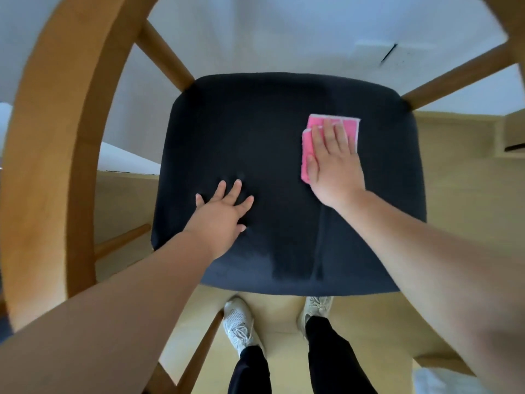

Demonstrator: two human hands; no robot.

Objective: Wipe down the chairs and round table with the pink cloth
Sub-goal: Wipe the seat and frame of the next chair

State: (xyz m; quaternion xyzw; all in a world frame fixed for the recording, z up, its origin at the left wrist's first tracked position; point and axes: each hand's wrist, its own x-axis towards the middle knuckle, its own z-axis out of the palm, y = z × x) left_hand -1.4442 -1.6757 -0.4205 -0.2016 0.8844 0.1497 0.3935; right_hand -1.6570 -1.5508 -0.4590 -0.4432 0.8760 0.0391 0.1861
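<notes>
The chair seat [270, 132] is dark blue woven fabric, a square with rounded corners. It sits inside a curved wooden frame [56, 137] of smooth light wood with round spokes. The pink cloth [307, 146], folded to a small rectangle with a pale edge, lies flat on the far right part of the seat. The right hand [333, 160] presses on it with straight fingers held close together. The left hand [220, 214] rests on the seat's left part, fingers straight and spread wide, well apart from the cloth. Between the hands the fabric is bare. Below the near edge, two white shoes [238, 322] stand on the beige floor [468, 194].
</notes>
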